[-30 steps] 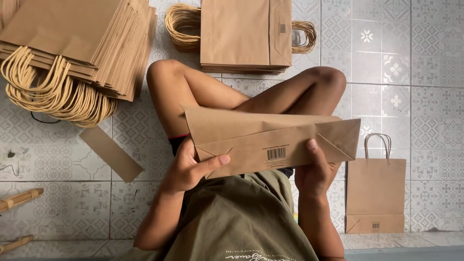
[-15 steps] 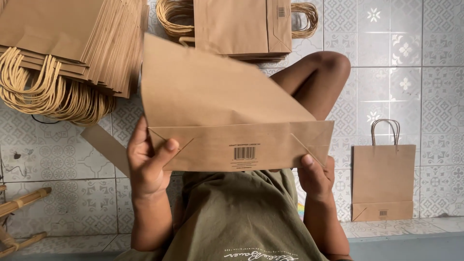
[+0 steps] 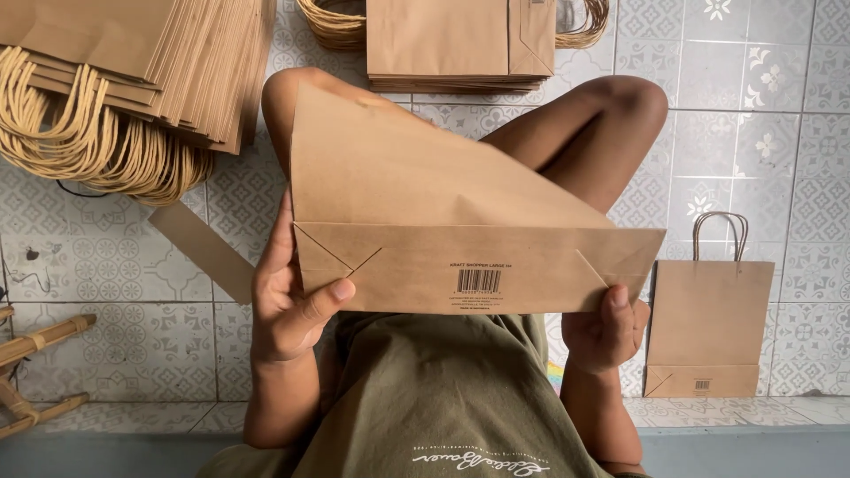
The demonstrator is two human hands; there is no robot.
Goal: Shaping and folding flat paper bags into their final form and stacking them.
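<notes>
I hold a flat brown paper bag over my crossed legs, its folded bottom flap with a barcode facing me. My left hand grips the bag's left bottom corner, thumb on the flap. My right hand pinches the right bottom corner from below. The bag's top end tilts away toward my left knee; any handles on it are hidden.
A big stack of flat handled bags lies at the upper left. Another stack lies ahead of my knees. One finished bag lies flat on the tiled floor at right. A cardboard strip lies at left, wooden sticks beyond.
The bag swung up from lying low across my lap to a raised, more spread position. Both hands stayed on its bottom corners, and my left hand moved left.
</notes>
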